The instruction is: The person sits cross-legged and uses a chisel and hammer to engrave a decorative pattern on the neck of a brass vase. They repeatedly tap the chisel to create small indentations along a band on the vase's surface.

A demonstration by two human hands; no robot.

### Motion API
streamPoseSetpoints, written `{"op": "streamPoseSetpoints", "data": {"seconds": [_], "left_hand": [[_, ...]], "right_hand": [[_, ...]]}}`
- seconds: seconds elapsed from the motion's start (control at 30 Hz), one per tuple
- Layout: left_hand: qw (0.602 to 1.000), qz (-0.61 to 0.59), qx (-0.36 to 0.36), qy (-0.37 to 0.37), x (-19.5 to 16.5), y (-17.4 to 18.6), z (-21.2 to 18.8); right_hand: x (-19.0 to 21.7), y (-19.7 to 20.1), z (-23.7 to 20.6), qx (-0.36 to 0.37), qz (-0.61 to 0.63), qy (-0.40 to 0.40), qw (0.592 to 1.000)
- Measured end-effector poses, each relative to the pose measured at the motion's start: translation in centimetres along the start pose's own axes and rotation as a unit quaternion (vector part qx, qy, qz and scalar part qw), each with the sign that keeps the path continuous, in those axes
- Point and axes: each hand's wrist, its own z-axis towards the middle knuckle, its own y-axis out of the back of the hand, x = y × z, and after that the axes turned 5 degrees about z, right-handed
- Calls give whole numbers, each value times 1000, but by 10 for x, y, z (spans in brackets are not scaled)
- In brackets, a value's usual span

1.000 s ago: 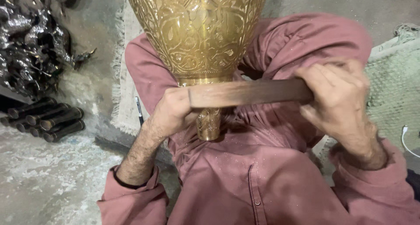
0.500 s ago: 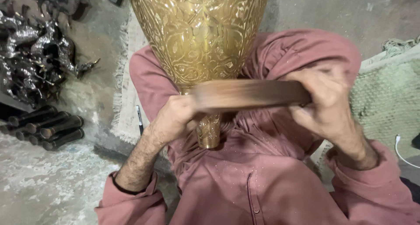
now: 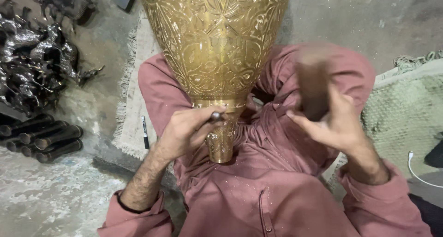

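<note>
Big brass vase (image 3: pixel 214 48), engraved all over w/ floral patterns, lies in the person's lap w/ the narrow neck end pointing toward them and the wide body running up out of the top of the shot. It rests between their knees, on the dusty-pink clothing (image 3: pixel 258 191).

Left hand (image 3: pixel 184 133) is pinched around a thin dark metal punch (image 3: pixel 217 115), fingers closed tight on it, tip end right up against the vase just below the raised band where the body meets the neck. Looks like it's touching, tho the exact contact spot is hard to make out.

Right hand (image 3: pixel 332 126) is lifted off to the right of the vase, well apart from it, fingers wrapped around a dark wooden block (image 3: pixel 313 87). Block is motion-blurred so can't tell its exact shape, but the hand is def holding it.

Around them: pile of dark silvery metal figures (image 3: pixel 34 62) top left, approx 5 dark metal tubes (image 3: pixel 44 138) lying side by side below that, a black pen (image 3: pixel 145 132) on the fringed rug (image 3: pixel 131 112) by the left knee, a greenish mat (image 3: pixel 406 112) on the right w/ a white cable (image 3: pixel 417 172) near it.
</note>
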Motion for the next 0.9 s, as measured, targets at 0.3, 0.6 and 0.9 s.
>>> {"op": "streamPoseSetpoints", "data": {"seconds": [0.3,0.6,0.9], "left_hand": [[998,-12,2,-65,16,0,-2],[997,-23,37,-71,22,3,1],[995,-48,43,-72,22,5,3]], "right_hand": [[17,-3,19,17,-257,75,963],[74,30,18,-5,-221,141,965],[78,26,22,-24,-256,151,954]]}}
